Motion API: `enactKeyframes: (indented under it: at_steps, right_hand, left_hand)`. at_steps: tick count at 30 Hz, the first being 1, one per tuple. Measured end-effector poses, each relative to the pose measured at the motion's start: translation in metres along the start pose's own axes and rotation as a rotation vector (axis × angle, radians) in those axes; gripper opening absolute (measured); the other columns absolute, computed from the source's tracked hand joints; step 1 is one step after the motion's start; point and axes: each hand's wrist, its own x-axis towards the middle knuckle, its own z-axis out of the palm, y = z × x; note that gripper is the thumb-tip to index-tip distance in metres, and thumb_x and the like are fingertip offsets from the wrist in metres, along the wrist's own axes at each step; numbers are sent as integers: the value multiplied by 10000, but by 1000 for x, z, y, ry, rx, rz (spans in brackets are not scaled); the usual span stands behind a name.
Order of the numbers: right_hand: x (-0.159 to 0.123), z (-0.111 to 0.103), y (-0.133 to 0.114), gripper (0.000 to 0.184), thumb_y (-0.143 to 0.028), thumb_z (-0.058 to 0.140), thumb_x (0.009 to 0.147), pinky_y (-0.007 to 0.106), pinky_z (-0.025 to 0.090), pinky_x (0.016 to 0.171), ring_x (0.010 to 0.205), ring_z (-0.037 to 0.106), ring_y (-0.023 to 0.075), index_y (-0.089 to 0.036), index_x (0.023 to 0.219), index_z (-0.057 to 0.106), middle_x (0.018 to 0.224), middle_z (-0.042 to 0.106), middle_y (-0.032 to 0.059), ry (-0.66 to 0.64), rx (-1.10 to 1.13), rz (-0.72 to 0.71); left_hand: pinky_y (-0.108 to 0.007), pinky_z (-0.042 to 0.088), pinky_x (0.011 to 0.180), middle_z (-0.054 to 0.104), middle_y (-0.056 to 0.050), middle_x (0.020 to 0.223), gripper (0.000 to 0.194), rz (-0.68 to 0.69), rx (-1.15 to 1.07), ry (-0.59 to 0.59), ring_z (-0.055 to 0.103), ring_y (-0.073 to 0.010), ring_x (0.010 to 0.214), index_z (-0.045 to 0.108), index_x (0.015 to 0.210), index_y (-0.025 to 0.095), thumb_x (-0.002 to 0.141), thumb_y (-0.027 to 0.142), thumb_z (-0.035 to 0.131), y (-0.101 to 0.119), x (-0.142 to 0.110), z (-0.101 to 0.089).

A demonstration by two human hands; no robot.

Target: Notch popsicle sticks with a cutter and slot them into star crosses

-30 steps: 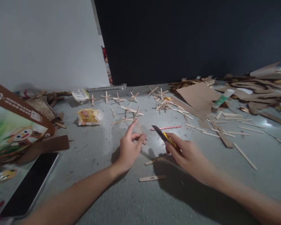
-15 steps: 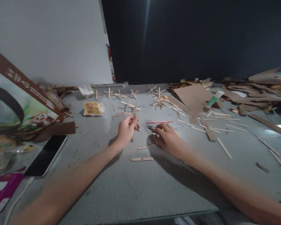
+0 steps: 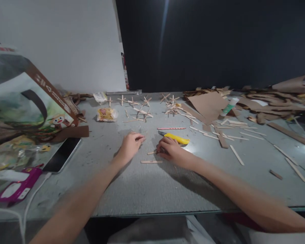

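Observation:
My left hand [image 3: 130,145] is just above the table with its thumb and index fingertips pinched together; whatever is between them, if anything, is too small to see. My right hand [image 3: 170,150] has its fingers closed on the right end of a wooden craft stick [image 3: 151,153] lying on the table. A second craft stick [image 3: 151,162] lies flat a little nearer to me. Right behind my right hand is a yellow utility knife [image 3: 177,138], and a red pencil [image 3: 171,128] lies beyond that.
Several crossed-stick pieces [image 3: 142,112] stand farther back beside a yellow packet [image 3: 106,114]. Loose sticks [image 3: 236,155], cardboard [image 3: 204,105] and a glue stick [image 3: 229,107] lie to the right. At left are a phone [image 3: 62,155], a purple device [image 3: 20,186] and a printed bag [image 3: 27,91].
My right hand has moved off the knife, down and left onto the craft stick. My left hand has drawn back slightly left, away from the crossed sticks. The view has shifted.

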Motion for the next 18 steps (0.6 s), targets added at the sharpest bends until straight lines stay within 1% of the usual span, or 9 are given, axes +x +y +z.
enactKeyframes:
  at_steps: [3, 5, 8, 11, 13, 16, 18]
  right_hand:
    - [3, 6, 3, 31, -179, 686, 956, 414, 490, 903, 1019, 600, 258, -207, 950, 673, 1056, 663, 91, 22, 28, 11]
    - [5, 9, 5, 49, -175, 683, 955, 413, 497, 914, 1020, 603, 257, -212, 928, 667, 1050, 668, 91, 33, 50, 14]
    - [5, 13, 9, 55, -160, 671, 954, 415, 500, 903, 1014, 608, 262, -210, 934, 661, 1048, 663, 98, 31, 52, 29]
    - [2, 17, 11, 45, -153, 664, 951, 427, 497, 872, 998, 604, 275, -195, 947, 648, 1051, 654, 114, 30, 26, 54]
    - [0, 18, 11, 49, -152, 652, 955, 425, 489, 853, 986, 600, 280, -197, 950, 633, 1039, 651, 113, 37, 0, 57]
    - [-2, 14, 8, 83, -130, 618, 961, 408, 474, 835, 961, 604, 272, -212, 949, 609, 992, 655, 93, 47, 0, 63]
    - [-3, 8, 5, 106, -119, 595, 969, 393, 469, 831, 944, 613, 258, -223, 948, 596, 972, 663, 79, 37, 45, 79]
  left_hand:
    - [-330, 548, 722, 772, -51, 754, 92, -75, -72, -10, 699, -212, 709, 792, 806, 218, 855, 212, 715, -9, 1, -2]
    - [-329, 552, 711, 778, -53, 759, 85, -90, -92, -16, 705, -212, 699, 796, 827, 216, 853, 216, 715, -14, 2, 0]
    - [-352, 556, 761, 789, -68, 821, 79, -55, -25, -22, 711, -231, 768, 794, 834, 220, 851, 195, 721, -21, 3, 2]
    - [-393, 548, 829, 767, -81, 814, 73, 10, 123, -30, 686, -275, 887, 780, 805, 222, 853, 186, 738, -26, 3, 1]
    - [-398, 544, 850, 749, -89, 819, 67, 40, 189, -41, 665, -293, 955, 770, 806, 218, 852, 177, 742, -27, 3, -3]
    - [-388, 538, 886, 745, -92, 885, 71, 66, 213, -54, 651, -284, 1008, 758, 862, 206, 884, 169, 701, -26, 5, -12]
    - [-383, 529, 894, 745, -89, 917, 96, 78, 218, -58, 650, -271, 990, 745, 871, 202, 915, 177, 663, -24, 7, -20]
